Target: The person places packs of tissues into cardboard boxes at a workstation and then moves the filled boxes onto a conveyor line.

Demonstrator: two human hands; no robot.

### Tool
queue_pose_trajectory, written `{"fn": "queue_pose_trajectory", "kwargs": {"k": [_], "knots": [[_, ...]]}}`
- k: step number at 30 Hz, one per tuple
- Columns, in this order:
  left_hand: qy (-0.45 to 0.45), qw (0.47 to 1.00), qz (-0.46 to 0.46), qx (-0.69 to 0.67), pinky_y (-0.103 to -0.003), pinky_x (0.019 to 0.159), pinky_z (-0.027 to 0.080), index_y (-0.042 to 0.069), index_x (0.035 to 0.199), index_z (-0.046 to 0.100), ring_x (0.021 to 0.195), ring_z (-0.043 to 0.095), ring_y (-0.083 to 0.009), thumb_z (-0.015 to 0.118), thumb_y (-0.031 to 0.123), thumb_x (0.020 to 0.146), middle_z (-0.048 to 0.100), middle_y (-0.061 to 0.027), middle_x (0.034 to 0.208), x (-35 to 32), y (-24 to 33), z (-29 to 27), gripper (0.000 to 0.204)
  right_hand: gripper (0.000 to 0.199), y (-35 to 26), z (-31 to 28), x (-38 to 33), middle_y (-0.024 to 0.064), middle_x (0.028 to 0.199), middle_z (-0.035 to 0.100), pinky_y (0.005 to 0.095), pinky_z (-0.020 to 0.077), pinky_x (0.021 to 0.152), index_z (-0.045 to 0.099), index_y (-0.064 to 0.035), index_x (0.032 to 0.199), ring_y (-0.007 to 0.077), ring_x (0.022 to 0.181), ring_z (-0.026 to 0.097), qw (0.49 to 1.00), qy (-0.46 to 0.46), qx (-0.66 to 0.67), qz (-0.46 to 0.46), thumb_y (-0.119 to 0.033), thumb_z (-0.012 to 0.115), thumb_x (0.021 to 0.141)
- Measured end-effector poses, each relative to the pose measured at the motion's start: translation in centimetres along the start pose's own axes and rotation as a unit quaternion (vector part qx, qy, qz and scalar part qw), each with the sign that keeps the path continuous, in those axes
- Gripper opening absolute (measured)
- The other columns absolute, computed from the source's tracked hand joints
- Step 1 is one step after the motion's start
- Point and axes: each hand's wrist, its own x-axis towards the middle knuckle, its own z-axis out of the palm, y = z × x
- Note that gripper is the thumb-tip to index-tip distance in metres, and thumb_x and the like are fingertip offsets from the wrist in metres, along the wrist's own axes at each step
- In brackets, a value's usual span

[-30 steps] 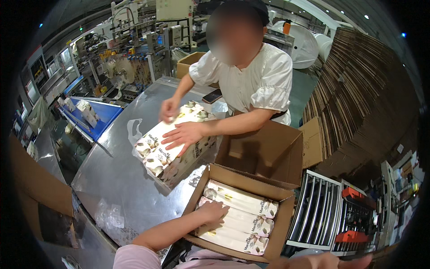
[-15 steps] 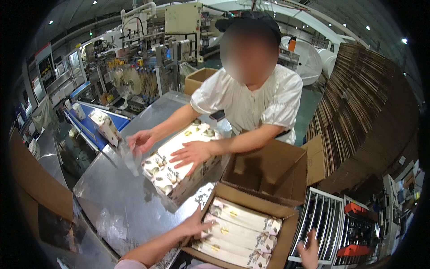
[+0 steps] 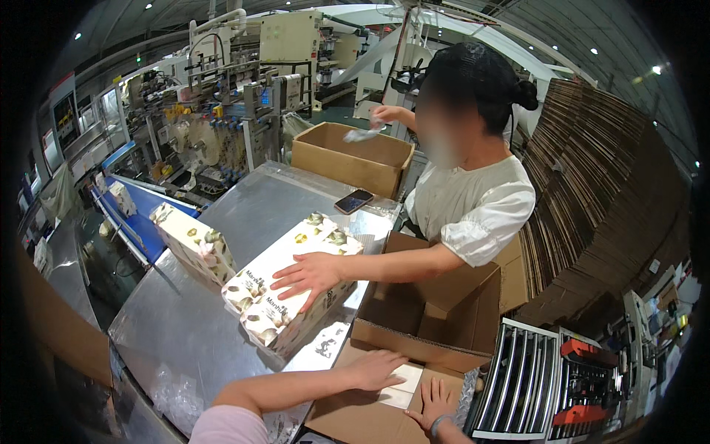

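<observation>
My left hand [image 3: 376,370] lies flat, fingers stretched, on a folded-down flap of the brown carton [image 3: 347,411] in front of me. My right hand [image 3: 436,407] rests on the opposite side of its top, fingers spread, with a band around the wrist. Between the flaps a pale strip of the packs [image 3: 403,386] inside still shows; the rest of them is covered. Just beyond stands an open carton [image 3: 421,314]. To its left, printed white packs [image 3: 296,274] lie side by side on the metal table, under a co-worker's spread hand [image 3: 314,280].
The co-worker [image 3: 473,177] holds crumpled clear film [image 3: 362,135] above another open carton [image 3: 351,148]. A phone [image 3: 353,201] lies on the metal table [image 3: 281,181]. A blue conveyor [image 3: 140,222] is at left, a roller track [image 3: 514,377] at right, flattened cardboard [image 3: 592,192] behind it.
The carton's flaps have come down over its packs, and both my hands now press on them. The co-worker has turned and carried the film away from the table to the far carton.
</observation>
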Motion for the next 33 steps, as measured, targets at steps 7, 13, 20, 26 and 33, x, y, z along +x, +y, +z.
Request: {"fn": "queue_pose_trajectory", "kwargs": {"k": [7,13,20,26,33], "knots": [[0.142,0.974,0.018,0.175,-0.045,0.107,0.023,0.003,0.134,0.037,0.129,0.033,-0.0300,0.050,0.040,0.087,0.038,-0.0145,0.138,-2.0,0.6,-1.5,0.060,0.037,0.6,6.5,-1.6,0.0202,0.118,0.052,0.0470,0.0356,0.093,0.051,0.0014,0.114,0.0333,0.107,0.049,0.916,0.296,0.179,0.203,-0.023,0.047,0.087],[0.004,0.974,0.032,0.226,-0.048,0.106,0.023,0.012,0.140,0.030,0.131,0.031,-0.0262,0.042,0.040,0.091,0.033,-0.0085,0.143,-10.5,-0.6,6.9,0.058,0.033,10.5,11.2,-3.3,0.0129,0.066,0.060,0.0382,0.0435,0.051,0.055,0.0020,0.100,0.0245,0.057,0.056,0.378,0.438,0.684,0.445,-0.026,0.040,0.094],[0.111,0.983,-0.016,0.146,-0.053,0.099,0.031,0.015,0.135,0.041,0.120,0.042,-0.0287,0.049,0.035,0.087,0.044,-0.0094,0.135,-11.3,-2.3,11.0,0.053,0.052,3.5,5.0,-2.3,0.0296,0.093,0.061,0.0500,0.0466,0.074,0.055,-0.0158,0.120,0.0452,0.085,0.059,0.837,0.125,0.202,0.493,-0.055,0.039,0.089],[0.117,0.981,-0.016,0.156,-0.053,0.099,0.030,0.014,0.130,0.047,0.120,0.042,-0.0288,0.047,0.033,0.086,0.046,-0.0088,0.133,-11.9,-2.0,10.9,0.048,0.055,2.3,4.2,-1.7,0.0283,0.100,0.061,0.0492,0.0473,0.080,0.055,-0.0187,0.121,0.0436,0.093,0.059,0.820,0.060,0.184,0.539,-0.059,0.039,0.087],[0.152,0.981,-0.013,0.121,-0.052,0.099,0.031,0.013,0.124,0.053,0.119,0.043,-0.0293,0.052,0.026,0.083,0.050,-0.0105,0.128,-12.0,-2.5,11.8,0.043,0.057,0.4,1.4,-2.4,0.0263,0.102,0.061,0.0492,0.0445,0.084,0.057,-0.0156,0.119,0.0438,0.096,0.057,0.822,0.086,0.239,0.510,-0.059,0.037,0.087]]}}
